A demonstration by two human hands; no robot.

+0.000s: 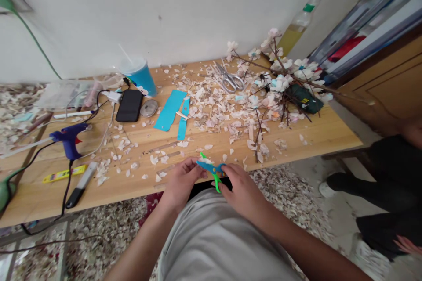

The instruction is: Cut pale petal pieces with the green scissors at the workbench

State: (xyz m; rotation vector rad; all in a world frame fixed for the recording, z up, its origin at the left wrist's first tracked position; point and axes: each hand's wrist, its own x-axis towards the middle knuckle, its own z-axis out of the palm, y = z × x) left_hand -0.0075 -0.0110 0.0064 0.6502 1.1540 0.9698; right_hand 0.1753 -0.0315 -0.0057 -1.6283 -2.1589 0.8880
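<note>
My right hand (239, 184) grips a pair of scissors (214, 169) with one blue and one green half, fingers and thumb at the handles. The blades point left and stand apart. A small pale petal-like piece (206, 161) sits at the blades. My left hand (184, 178) is closed in a pinch beside the blade tips; it appears to hold that pale piece. Just beyond my hands, pale scraps (208, 146) lie scattered on the wooden table (138, 175). Blue strips (170, 110) lie farther back.
Branches with white blossoms (280, 81), metal scissors (229, 79) and a bottle (298, 26) are at the back right. On the left are a glue gun (70, 138), phone (129, 105), blue cup (141, 77) and utility knife (81, 184). A person (389, 193) sits at right.
</note>
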